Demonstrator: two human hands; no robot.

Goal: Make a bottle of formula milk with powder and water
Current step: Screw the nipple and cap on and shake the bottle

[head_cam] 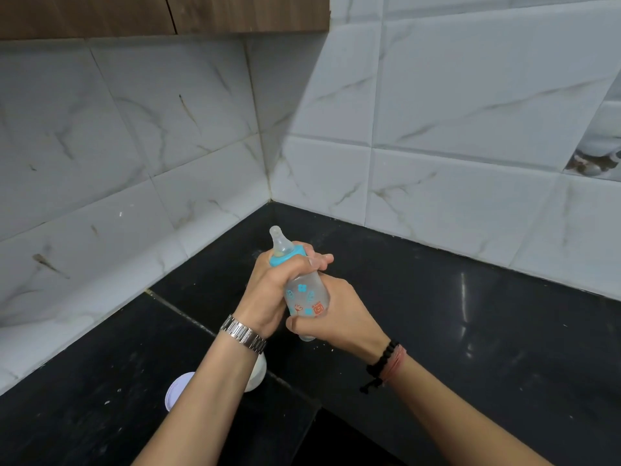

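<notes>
Above black counter (470,331), both hands grip baby bottle (306,297); print unreadable.

We hold one baby bottle (306,297), tilted: left hand (268,290) grips blue collar (285,257), right hand (339,317) grips base, above black counter (470,331).

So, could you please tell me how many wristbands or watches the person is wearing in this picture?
3: a silver metal link watch on the left wrist, and a black beaded bracelet beside a reddish thread band on the right wrist.
</notes>
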